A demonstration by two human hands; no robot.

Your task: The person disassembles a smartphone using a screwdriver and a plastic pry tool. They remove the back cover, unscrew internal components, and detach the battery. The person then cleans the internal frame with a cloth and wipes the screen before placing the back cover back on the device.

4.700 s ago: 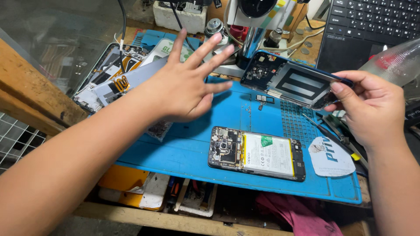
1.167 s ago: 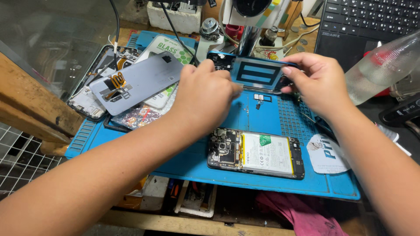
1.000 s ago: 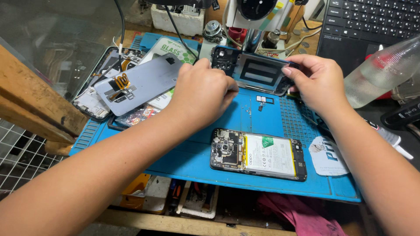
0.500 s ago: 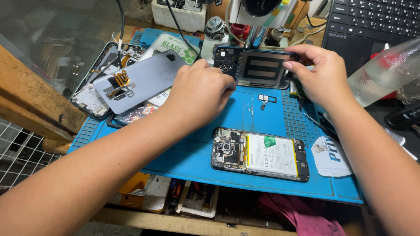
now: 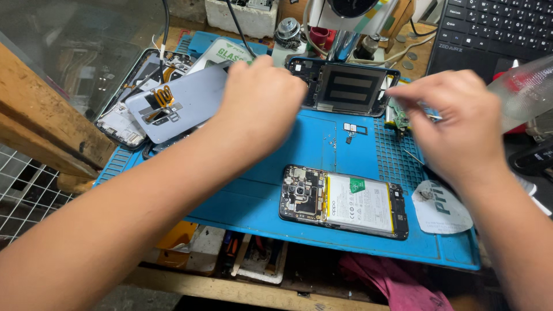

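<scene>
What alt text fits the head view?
Two bare hands hover over a blue repair mat: left hand beside a dark phone frame, right hand just right of it. An opened phone lies nearer.

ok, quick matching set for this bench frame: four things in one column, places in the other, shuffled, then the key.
Things:
1. opened phone
2. dark phone frame
3. grey back cover
4. laptop keyboard

Places:
A. top right corner, off the mat
B. far edge of the blue mat, between the left hand and the right hand
C. near edge of the mat, battery showing
D. left, on a pile of phone parts

Pairs: 1-C, 2-B, 3-D, 4-A
</scene>
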